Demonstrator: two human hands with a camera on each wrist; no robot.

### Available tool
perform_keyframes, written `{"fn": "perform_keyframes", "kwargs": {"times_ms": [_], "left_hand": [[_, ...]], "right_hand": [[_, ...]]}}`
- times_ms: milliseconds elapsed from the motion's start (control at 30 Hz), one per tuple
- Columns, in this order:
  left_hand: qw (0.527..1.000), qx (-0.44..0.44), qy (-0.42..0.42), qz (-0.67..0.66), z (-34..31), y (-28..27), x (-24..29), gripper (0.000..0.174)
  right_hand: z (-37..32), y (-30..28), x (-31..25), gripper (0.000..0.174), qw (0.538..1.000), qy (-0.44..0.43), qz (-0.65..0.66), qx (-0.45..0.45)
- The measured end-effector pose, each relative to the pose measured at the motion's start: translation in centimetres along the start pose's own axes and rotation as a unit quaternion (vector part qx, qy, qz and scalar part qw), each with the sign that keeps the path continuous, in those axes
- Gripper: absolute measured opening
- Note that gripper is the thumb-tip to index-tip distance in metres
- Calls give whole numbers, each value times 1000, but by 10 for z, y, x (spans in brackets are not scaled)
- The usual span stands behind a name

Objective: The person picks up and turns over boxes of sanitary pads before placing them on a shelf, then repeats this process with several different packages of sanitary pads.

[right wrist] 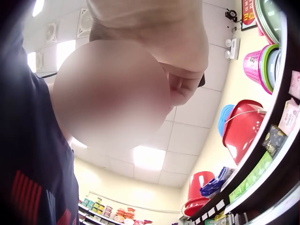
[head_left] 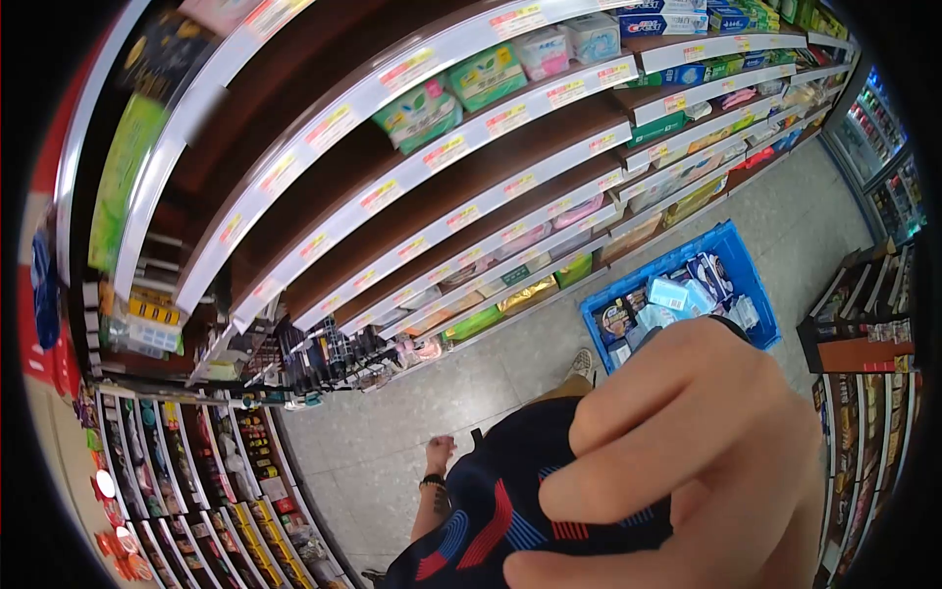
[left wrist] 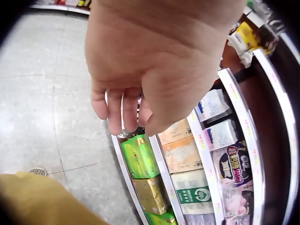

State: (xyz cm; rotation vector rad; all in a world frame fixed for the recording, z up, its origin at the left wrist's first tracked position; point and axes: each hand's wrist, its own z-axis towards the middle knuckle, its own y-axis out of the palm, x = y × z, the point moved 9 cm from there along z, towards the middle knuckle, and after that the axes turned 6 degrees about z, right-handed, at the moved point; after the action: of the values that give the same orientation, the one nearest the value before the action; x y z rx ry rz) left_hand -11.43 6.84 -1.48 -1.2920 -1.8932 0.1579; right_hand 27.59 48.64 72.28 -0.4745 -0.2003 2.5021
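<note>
My right hand (head_left: 692, 447) is raised close in front of the head camera, its fingers bent and no object visible in them. In the right wrist view this hand (right wrist: 176, 51) is beside a blurred head, fingers curled. Low beside my body is my left hand (head_left: 440, 452), with a dark band at its wrist. The left wrist view shows that hand (left wrist: 150, 70) with loosely bent fingers and nothing held, in front of shelves holding green packs (left wrist: 140, 157) and orange packs (left wrist: 182, 153); no contact with them can be made out.
A blue crate (head_left: 756, 285) with light blue packs (head_left: 669, 293) and other packages stands on the floor. Long shelves (head_left: 505, 120) carry green packs (head_left: 488, 77) and price labels. Another display (head_left: 863, 355) stands at the right. Red buckets (right wrist: 244, 130) sit high on a shelf.
</note>
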Motion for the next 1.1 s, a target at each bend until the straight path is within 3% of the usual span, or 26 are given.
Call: {"fn": "perform_keyframes", "kwargs": {"times_ms": [133,233,267,367,400,433,467,500,533,600,667,733,800,867,933,967,1033,1100], "left_hand": [[995,-18,87,-50,-1,-19,40,12],[992,-32,92,-85,-5,-33,15,12],[990,-32,110,-85,-10,-36,0,12],[988,-1,122,100,21,-41,-105,30],[989,-28,109,96,8,-40,-129,29],[989,-57,131,25,-26,-50,-138,28],[954,-77,96,272,-36,-49,-143,23],[955,-98,101,259,-49,-53,-162,20],[893,-149,145,399,-48,-46,-182,29],[900,-145,134,389,-65,-55,-174,26],[912,-141,91,373,-87,-61,-171,23],[926,-168,96,325,-82,-55,-159,22],[937,-194,96,275,-78,-46,-147,23],[936,-209,133,251,-79,-42,-113,15],[964,-242,92,66,-49,-27,-120,11],[971,-216,98,31,-28,-20,-125,13],[981,-158,112,19,-7,-14,-129,14],[990,-114,78,22,-12,-16,-115,12]], "right_hand": [[-4,61,-27,13,999,35,11,17],[4,125,-45,13,997,76,3,16],[16,153,-42,13,996,93,-6,15],[24,186,-52,15,992,117,-35,14],[19,191,-54,13,982,153,-61,94],[17,203,-60,19,995,0,-70,73],[-6,211,-40,8,991,86,-99,27],[-28,223,-24,14,981,142,-128,-12],[-60,234,-3,21,969,197,-146,-26],[-166,249,47,27,914,353,-198,-27],[-304,257,78,27,813,511,-262,-96],[-407,262,67,25,759,595,-249,-88],[-529,265,45,23,693,616,-364,-93],[-598,271,16,22,630,697,-332,-79],[-650,278,-10,22,574,751,-325,-46],[-664,284,-18,22,573,750,-327,-49],[-699,284,-38,21,498,816,-294,-7],[-714,280,-40,19,488,816,-308,22]]}}
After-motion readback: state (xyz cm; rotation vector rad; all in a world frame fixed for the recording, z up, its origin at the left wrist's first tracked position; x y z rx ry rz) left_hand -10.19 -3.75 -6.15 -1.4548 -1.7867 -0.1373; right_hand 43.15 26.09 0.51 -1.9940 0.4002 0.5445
